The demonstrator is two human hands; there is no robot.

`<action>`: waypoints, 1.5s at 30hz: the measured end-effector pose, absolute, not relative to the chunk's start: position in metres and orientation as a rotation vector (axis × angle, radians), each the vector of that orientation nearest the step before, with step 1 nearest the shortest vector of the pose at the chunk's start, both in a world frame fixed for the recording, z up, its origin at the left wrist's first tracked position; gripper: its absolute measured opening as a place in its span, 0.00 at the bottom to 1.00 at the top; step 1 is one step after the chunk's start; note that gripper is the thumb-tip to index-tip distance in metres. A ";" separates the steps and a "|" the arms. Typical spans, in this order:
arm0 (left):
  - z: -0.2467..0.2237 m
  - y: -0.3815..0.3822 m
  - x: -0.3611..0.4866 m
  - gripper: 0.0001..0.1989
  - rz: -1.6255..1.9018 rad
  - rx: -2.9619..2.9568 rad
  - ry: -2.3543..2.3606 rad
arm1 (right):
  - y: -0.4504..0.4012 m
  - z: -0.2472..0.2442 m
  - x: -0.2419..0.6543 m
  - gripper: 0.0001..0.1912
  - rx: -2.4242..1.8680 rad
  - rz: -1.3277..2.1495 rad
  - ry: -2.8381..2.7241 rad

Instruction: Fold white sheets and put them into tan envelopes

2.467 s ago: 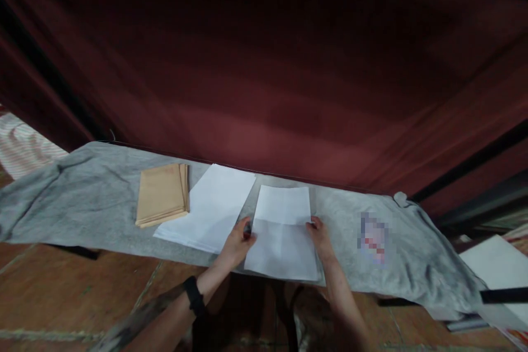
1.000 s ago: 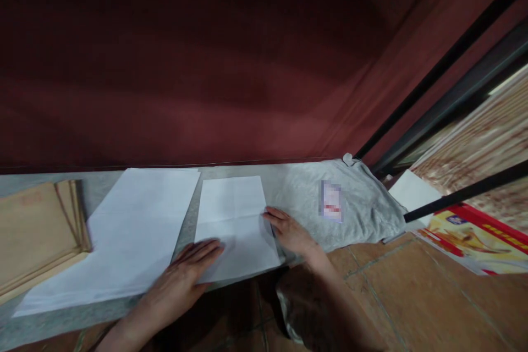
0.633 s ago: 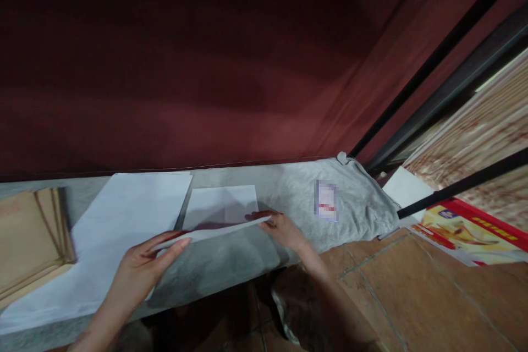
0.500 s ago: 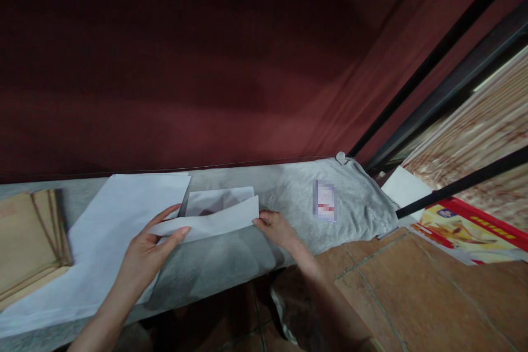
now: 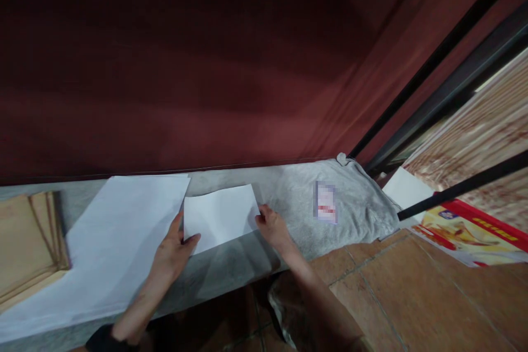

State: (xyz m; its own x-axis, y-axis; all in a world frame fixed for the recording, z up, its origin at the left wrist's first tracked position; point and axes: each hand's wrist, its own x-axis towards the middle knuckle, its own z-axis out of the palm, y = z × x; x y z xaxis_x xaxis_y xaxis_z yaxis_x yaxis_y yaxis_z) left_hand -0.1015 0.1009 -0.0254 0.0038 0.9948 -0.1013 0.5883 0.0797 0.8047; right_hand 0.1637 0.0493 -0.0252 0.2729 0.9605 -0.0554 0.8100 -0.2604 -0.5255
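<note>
A small white sheet of paper [image 5: 220,217], slightly bowed along its far edge, is held between my two hands over the grey cloth-covered bench. My left hand [image 5: 175,245] pinches its left edge, thumb on top and the fingers behind. At the right edge, the closed fingers of my right hand [image 5: 272,225] grip the paper. Large white paper sheets [image 5: 124,231] lie just left of it, partly behind my left forearm. What lies under the small sheet is hidden.
Brown kraft envelopes [image 5: 27,236] are stacked on the left over the white sheets. A blurred card-like item [image 5: 325,202] lies on the grey cloth [image 5: 289,187] to the right. Black bars [image 5: 462,184] and a red-yellow box [image 5: 474,231] stand beyond, above the tiled floor [image 5: 412,291].
The paper has tilted from a narrow, curved strip to a nearly flat face, covering the piece behind it. My left hand has moved right and slightly nearer; my right hand has barely shifted.
</note>
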 end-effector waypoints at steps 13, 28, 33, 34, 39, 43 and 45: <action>-0.042 0.081 -0.089 0.25 0.851 2.273 1.663 | 0.046 -0.023 0.134 0.23 -1.974 0.174 -1.778; -0.062 0.067 -0.051 0.27 0.501 2.602 1.460 | 0.055 -0.047 0.102 0.25 -1.835 0.286 -1.981; -0.060 0.068 -0.058 0.30 0.500 2.513 1.494 | 0.056 -0.052 0.117 0.26 -1.900 0.195 -1.977; -0.061 0.067 -0.059 0.30 0.518 2.477 1.523 | 0.055 -0.051 0.119 0.26 -1.912 0.186 -1.966; -0.062 0.070 -0.074 0.31 0.738 2.222 1.629 | 0.050 -0.043 0.114 0.28 -1.935 0.163 -1.920; -0.049 0.079 -0.086 0.32 0.813 1.943 1.644 | 0.039 -0.037 0.100 0.30 -1.784 0.256 -2.109; -0.040 0.084 -0.090 0.32 0.818 1.817 1.655 | 0.033 -0.035 0.096 0.34 -1.730 0.290 -2.196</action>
State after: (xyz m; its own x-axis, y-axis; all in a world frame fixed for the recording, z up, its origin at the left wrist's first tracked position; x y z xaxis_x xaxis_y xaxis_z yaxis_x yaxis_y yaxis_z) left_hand -0.0904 0.0843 -0.0399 0.0593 0.9954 0.0755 0.6642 -0.0957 0.7414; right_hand 0.0962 0.0332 -0.0354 -0.2083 0.9694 0.1302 0.9022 0.2418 -0.3570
